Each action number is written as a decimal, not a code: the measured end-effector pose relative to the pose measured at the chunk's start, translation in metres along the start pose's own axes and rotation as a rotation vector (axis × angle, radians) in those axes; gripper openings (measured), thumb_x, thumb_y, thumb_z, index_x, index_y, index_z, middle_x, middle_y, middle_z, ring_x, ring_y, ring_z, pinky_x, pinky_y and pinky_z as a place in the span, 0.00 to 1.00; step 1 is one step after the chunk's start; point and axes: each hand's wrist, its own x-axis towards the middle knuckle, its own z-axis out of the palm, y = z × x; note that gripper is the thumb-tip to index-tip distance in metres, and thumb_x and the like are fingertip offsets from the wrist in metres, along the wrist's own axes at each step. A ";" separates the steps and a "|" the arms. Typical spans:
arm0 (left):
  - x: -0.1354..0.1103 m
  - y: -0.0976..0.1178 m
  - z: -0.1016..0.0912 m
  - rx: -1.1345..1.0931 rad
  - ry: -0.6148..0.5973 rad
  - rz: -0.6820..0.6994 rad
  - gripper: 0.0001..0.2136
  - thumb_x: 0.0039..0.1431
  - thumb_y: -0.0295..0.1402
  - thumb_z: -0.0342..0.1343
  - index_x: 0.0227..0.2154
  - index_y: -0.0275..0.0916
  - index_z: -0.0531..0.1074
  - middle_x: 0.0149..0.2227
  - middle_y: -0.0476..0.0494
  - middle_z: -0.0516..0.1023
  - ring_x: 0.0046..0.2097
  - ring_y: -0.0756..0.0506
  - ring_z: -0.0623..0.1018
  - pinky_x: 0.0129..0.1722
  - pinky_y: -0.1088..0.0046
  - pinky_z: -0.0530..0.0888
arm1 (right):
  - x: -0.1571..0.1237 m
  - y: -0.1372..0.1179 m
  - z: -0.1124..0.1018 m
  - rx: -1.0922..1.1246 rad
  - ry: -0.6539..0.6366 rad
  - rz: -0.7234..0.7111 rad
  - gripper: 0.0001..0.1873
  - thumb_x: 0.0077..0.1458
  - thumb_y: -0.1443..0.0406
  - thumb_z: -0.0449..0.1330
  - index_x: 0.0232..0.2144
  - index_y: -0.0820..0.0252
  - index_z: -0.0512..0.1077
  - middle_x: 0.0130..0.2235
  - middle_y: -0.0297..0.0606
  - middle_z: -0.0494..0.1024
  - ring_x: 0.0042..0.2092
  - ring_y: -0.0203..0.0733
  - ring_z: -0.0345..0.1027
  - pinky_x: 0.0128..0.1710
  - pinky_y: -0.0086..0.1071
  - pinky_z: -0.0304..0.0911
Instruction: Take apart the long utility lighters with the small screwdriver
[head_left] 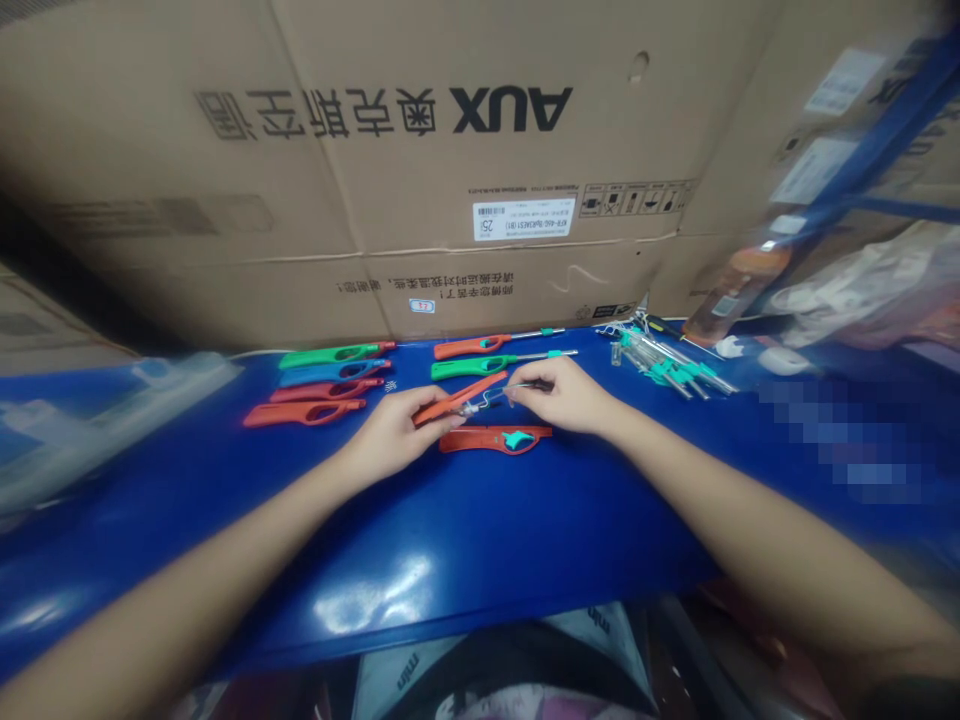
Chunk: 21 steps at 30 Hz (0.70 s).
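Note:
My left hand [397,432] is closed round an orange lighter casing [480,385], tilted up to the right. A small clear part and a thin looped wire [486,398] show at its fingertips. My right hand [562,395] pinches a thin, dark metal rod [534,384] beside the casing; the wire runs between the two hands. Just below them an orange lighter casing half [487,438] with a teal trigger [517,439] lies on the blue table [465,540]. Behind them lie an orange lighter [469,346] and a green lighter [472,367], both with metal rods.
To the left, green [330,356], blue [330,373], red [330,392] and orange lighter handles [304,412] lie in a column. Several metal rods with teal parts [667,360] are piled at right, near a bottle [735,295]. A cardboard wall [420,200] stands behind.

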 end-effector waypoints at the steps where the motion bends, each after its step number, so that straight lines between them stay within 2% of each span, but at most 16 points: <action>1: 0.000 0.000 -0.004 -0.019 0.000 -0.016 0.16 0.60 0.47 0.59 0.36 0.38 0.78 0.37 0.45 0.82 0.39 0.43 0.79 0.42 0.68 0.74 | 0.001 0.001 -0.004 0.000 0.026 0.009 0.11 0.54 0.61 0.56 0.25 0.60 0.74 0.24 0.32 0.72 0.27 0.35 0.60 0.30 0.31 0.55; 4: 0.003 -0.004 -0.016 -0.110 0.006 -0.109 0.17 0.54 0.48 0.65 0.35 0.38 0.79 0.38 0.43 0.83 0.40 0.42 0.80 0.42 0.66 0.74 | 0.004 0.007 -0.022 -0.008 0.170 0.046 0.12 0.54 0.59 0.57 0.23 0.59 0.71 0.25 0.33 0.70 0.29 0.37 0.60 0.32 0.32 0.55; 7: 0.005 -0.006 -0.021 -0.352 0.104 -0.302 0.20 0.47 0.46 0.71 0.37 0.37 0.79 0.36 0.42 0.82 0.30 0.49 0.75 0.28 0.74 0.69 | 0.007 0.010 -0.035 -0.012 0.246 0.068 0.16 0.56 0.55 0.55 0.23 0.57 0.66 0.24 0.31 0.66 0.28 0.36 0.56 0.31 0.32 0.53; 10: 0.005 0.004 -0.010 -0.735 0.169 -0.397 0.21 0.43 0.42 0.74 0.37 0.36 0.77 0.29 0.49 0.76 0.22 0.57 0.61 0.20 0.79 0.56 | 0.005 0.003 -0.023 0.030 0.207 0.044 0.16 0.59 0.53 0.53 0.26 0.56 0.62 0.25 0.29 0.63 0.28 0.35 0.56 0.30 0.30 0.54; 13: 0.000 0.022 0.011 -0.988 0.081 -0.386 0.16 0.46 0.39 0.73 0.30 0.35 0.74 0.21 0.55 0.63 0.23 0.57 0.59 0.22 0.80 0.57 | -0.003 -0.014 0.005 0.154 0.113 -0.060 0.18 0.56 0.50 0.61 0.30 0.55 0.60 0.28 0.27 0.63 0.29 0.33 0.57 0.31 0.28 0.56; 17: -0.008 0.039 0.032 -1.057 -0.020 -0.417 0.18 0.48 0.41 0.72 0.25 0.35 0.71 0.20 0.56 0.60 0.22 0.57 0.55 0.20 0.79 0.53 | -0.015 -0.034 0.030 0.011 -0.014 -0.096 0.21 0.51 0.52 0.67 0.28 0.55 0.60 0.26 0.26 0.67 0.28 0.33 0.59 0.29 0.27 0.51; 19: -0.011 0.040 0.034 -1.010 -0.043 -0.412 0.19 0.49 0.44 0.71 0.24 0.35 0.70 0.18 0.56 0.58 0.21 0.56 0.54 0.20 0.77 0.53 | -0.019 -0.037 0.031 -0.047 -0.040 -0.113 0.18 0.54 0.55 0.64 0.28 0.55 0.59 0.26 0.27 0.67 0.28 0.33 0.58 0.28 0.27 0.50; 21: -0.011 0.036 0.031 -0.903 -0.010 -0.383 0.19 0.51 0.47 0.69 0.26 0.35 0.73 0.17 0.57 0.56 0.21 0.55 0.55 0.21 0.76 0.53 | -0.020 -0.036 0.027 -0.067 -0.058 -0.121 0.13 0.58 0.59 0.60 0.29 0.55 0.59 0.26 0.27 0.67 0.27 0.33 0.57 0.28 0.28 0.49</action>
